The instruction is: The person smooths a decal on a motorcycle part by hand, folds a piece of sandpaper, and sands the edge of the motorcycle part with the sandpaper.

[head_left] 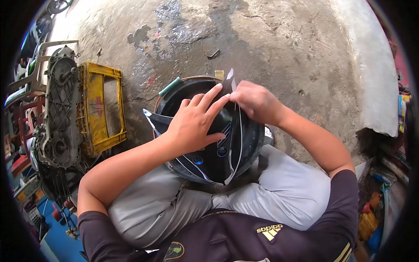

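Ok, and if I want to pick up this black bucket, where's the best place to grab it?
Probably by the teal grip on the bucket's far-left rim, reaching in from the far left. The tube-like grip sits at the outer edge, clear of the white-edged black piece, the left hand and the right hand.

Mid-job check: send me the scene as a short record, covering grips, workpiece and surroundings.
Workpiece: black panel with white edges, lying across a black tub
Left grip: fingers spread over the panel
Right grip: seemingly pinching the panel's upper edge; blurred
Left side: yellow crate beside a metal casing
Floor: concrete, wet in patches
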{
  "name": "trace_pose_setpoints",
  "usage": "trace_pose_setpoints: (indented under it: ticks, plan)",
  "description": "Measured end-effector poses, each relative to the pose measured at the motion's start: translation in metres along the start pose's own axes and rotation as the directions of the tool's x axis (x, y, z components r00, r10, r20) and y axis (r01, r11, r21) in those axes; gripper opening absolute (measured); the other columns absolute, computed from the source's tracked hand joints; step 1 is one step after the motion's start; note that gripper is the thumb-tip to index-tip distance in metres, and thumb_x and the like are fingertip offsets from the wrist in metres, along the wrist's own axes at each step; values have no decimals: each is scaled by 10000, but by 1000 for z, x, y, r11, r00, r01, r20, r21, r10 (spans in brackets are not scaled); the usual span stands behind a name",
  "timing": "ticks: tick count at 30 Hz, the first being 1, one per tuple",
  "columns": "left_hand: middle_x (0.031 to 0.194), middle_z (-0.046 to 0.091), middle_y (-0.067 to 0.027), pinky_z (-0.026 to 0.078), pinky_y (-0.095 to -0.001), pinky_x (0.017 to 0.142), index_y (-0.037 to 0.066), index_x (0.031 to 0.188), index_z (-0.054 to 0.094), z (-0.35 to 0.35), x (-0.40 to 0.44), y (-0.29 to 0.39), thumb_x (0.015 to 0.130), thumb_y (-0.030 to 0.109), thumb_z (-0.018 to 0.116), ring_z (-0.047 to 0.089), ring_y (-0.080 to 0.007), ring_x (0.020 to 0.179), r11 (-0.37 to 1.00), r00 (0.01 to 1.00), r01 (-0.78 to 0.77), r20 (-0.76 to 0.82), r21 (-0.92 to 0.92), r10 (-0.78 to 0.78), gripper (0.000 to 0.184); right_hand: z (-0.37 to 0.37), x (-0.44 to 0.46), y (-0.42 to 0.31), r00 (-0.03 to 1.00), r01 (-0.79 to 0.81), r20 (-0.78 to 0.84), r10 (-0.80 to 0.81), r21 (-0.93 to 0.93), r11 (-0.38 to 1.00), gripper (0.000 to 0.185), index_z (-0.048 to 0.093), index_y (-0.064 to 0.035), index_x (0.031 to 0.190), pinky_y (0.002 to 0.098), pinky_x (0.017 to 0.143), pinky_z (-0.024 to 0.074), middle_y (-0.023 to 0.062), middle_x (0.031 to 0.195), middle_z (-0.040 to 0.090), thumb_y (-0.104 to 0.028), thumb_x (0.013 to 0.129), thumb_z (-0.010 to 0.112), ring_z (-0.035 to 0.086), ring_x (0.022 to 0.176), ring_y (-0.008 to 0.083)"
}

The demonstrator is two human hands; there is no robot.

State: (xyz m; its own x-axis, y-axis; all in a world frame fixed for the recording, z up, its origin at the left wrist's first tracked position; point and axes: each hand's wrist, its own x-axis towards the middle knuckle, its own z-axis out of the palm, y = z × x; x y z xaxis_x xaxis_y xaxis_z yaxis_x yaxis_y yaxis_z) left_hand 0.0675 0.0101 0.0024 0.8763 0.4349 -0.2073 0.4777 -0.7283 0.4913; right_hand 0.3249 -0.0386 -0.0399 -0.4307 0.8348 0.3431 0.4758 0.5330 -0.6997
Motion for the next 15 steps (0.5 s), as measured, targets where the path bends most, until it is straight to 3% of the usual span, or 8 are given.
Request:
trace_pose_setpoints:
  ticks: [4, 5, 8, 10, 14, 15]
  plan:
    - [1698, 328, -166, 435, -513, 1096, 125, 1628, 375, 1, -3, -2, 798, 442, 880, 494, -401, 1396, 1000, 1000, 14, -2, 7, -14, 1022, 4, -2, 2, 998, -21, -52, 22, 25, 999, 274, 638, -59, 1070, 455, 745, 557, 133, 898, 641, 102, 856, 698, 654, 868, 364]
    - [1699, 329, -164, 435, -513, 1096, 125, 1628, 376, 2, -2, -1, 795, 443, 882, 493, -400, 1399, 1000, 1000, 15, 6, 14, -15, 1025, 10, -3, -6, 1000, -21, -6, 21, 28, 999, 288, 676, -50, 1107, 442, 803, 569, 116, 924, 654, 57, 842, 712, 655, 929, 346]
    - [1698, 331, -164, 436, -511, 1095, 121, 1632, 370, 1, -1, -1, 791, 445, 884, 500, -393, 1389, 1000, 1000, 4, -9, 5, -4, 1037, 7, -8, -2, 1000, -15, 16, 15, 5, 1000, 306, 653, -40, 1091, 444, 808, 565, 120, 932, 642, 69, 812, 713, 652, 934, 342]
    - [1698, 331, -163, 436, -508, 1095, 119, 1634, 366, 0, -2, 0, 792, 444, 884, 503, -389, 1385, 1000, 1000, -3, -17, 12, 3, 1041, 2, -10, 7, 990, -128, -55, 127, -20, 992, 350, 630, -43, 1101, 444, 819, 558, 123, 937, 616, 80, 781, 699, 645, 948, 341]
    - [1699, 332, -158, 435, -502, 1095, 115, 1641, 357, 0, -2, 0, 795, 443, 883, 508, -377, 1380, 1000, 1000, 3, -18, 14, -2, 1048, 11, -9, 0, 998, 67, 22, -67, -8, 998, 280, 635, -45, 1101, 448, 820, 557, 128, 902, 622, 61, 846, 678, 645, 917, 356]
    - [1699, 332, -158, 435, -502, 1095, 115, 1641, 357, 1, -2, 1, 795, 443, 883, 508, -377, 1380, 1000, 1000, -1, -13, 10, 1, 1048, 3, -10, 4, 1000, -16, 8, 16, -12, 1000, 277, 642, -45, 1109, 450, 826, 558, 132, 898, 623, 59, 855, 680, 646, 906, 355]
